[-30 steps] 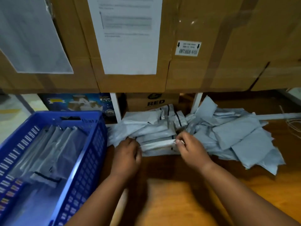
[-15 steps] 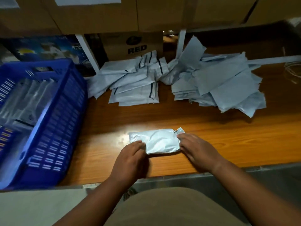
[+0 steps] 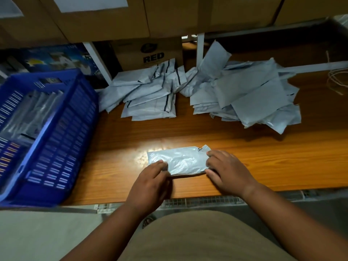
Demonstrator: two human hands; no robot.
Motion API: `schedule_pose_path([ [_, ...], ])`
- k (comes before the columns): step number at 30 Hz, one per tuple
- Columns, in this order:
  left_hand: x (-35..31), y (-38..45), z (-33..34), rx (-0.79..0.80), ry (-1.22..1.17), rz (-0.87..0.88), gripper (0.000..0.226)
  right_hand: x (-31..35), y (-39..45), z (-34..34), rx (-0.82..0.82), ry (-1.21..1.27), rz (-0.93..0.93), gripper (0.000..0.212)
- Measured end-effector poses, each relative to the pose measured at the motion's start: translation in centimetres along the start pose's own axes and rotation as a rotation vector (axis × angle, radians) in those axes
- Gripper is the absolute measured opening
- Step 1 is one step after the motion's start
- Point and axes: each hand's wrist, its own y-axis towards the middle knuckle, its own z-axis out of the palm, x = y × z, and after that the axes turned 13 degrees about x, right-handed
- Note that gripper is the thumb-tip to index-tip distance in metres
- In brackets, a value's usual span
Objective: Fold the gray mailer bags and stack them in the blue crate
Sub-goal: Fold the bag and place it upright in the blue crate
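Observation:
One gray mailer bag (image 3: 180,161) lies flat on the wooden table near its front edge. My left hand (image 3: 150,181) holds its lower left corner, fingers on top of the plastic. My right hand (image 3: 227,172) grips the bag's right end, fingers curled over the edge and thumb below. A blue crate (image 3: 62,140) stands at the left with several folded gray bags inside. Farther back lie two heaps of gray mailers: a left pile (image 3: 148,97) with dark seal strips showing and a looser right pile (image 3: 250,97).
Cardboard boxes (image 3: 105,19) sit on a shelf above the back of the table, with white shelf posts (image 3: 200,48) beneath. A box marked RED (image 3: 150,53) stands behind the left pile. A coil of cord (image 3: 337,80) lies at the far right. My lap fills the bottom.
Both hands drew one bag from the left pile toward the table's front edge and laid it flat. Over the last half second they hold it at both ends, nearly still.

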Motion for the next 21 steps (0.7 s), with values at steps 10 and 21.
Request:
schedule_pose_path([
  [10, 3.9, 1.5, -0.5, 0.099, 0.154, -0.392, 0.067, 9.1, 7.6, -0.8, 0.046, -0.084, -0.024, 0.06],
  [21, 6.0, 4.6, 2.6, 0.247, 0.091, -0.251, 0.077, 10.6, 11.9, 3.0, 0.191, -0.204, 0.095, 0.07],
])
